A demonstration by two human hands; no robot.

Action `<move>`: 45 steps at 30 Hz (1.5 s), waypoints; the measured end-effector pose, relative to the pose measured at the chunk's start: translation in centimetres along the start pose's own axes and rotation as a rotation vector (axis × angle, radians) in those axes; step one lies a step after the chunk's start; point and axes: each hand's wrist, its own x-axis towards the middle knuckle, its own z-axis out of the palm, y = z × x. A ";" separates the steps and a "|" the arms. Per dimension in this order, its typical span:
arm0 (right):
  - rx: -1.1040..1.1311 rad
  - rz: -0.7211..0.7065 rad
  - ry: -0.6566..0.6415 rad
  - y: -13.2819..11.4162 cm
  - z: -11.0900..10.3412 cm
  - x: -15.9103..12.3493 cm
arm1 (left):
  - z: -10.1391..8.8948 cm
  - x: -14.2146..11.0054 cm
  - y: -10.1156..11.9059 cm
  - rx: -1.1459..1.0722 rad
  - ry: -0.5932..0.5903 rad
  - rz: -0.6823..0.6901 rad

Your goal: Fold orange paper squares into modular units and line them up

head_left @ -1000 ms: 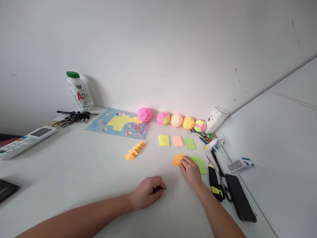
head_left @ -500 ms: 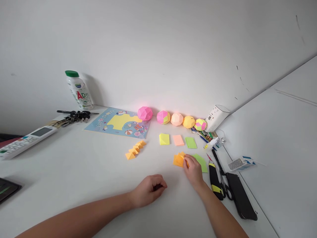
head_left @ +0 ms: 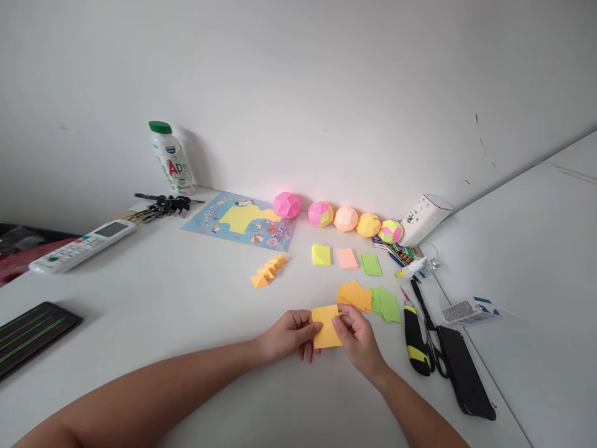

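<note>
Between my two hands is a square orange sticky note (head_left: pixel 327 327), held flat above the table. My left hand (head_left: pixel 291 335) pinches its left edge with the thumb on top. On its right edge, the thumb and fingers of my right hand (head_left: pixel 358 339) are closed. Just beyond lie a spread pile of orange sticky notes (head_left: pixel 357 295) and, beside it, green sticky notes (head_left: pixel 386 303). Farther left stands a row of folded orange paper pieces (head_left: pixel 268 271). Behind are a yellow pad (head_left: pixel 321 254), a peach pad (head_left: pixel 347 259) and a green pad (head_left: pixel 371 264).
Several faceted paper balls (head_left: pixel 346 219) line the wall. A puzzle board (head_left: pixel 214 227), bottle (head_left: pixel 172 162), keys (head_left: pixel 163 206), white remote (head_left: pixel 84 246) and dark device (head_left: pixel 37 336) are left. Rightward lie a utility knife (head_left: pixel 415 339), scissors (head_left: pixel 437 361), black case (head_left: pixel 466 373) and small box (head_left: pixel 471 310).
My right hand has brought an orange sticky note from the pile toward me and left. My left hand has moved up and taken its other edge. The view has shifted slightly left.
</note>
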 end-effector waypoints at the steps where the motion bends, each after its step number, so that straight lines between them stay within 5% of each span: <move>1: -0.068 -0.073 0.013 0.1 -0.1 0.0 | 0.0 0.1 0.0 -0.033 0.008 -0.009; 6: -0.406 -0.488 -0.042 0.7 -1.2 0.3 | -0.2 0.1 0.6 -0.148 0.003 -0.003; 12: -0.569 -0.574 -0.082 0.7 -1.0 0.4 | -0.1 -0.1 0.6 -0.129 0.004 0.001; 23: -0.074 -0.087 0.021 0.1 -0.2 0.6 | 0.1 -0.3 1.0 -0.071 -0.011 0.020; 45: 0.113 0.043 0.025 0.5 0.1 0.5 | 0.1 0.0 -0.1 0.040 0.029 -0.003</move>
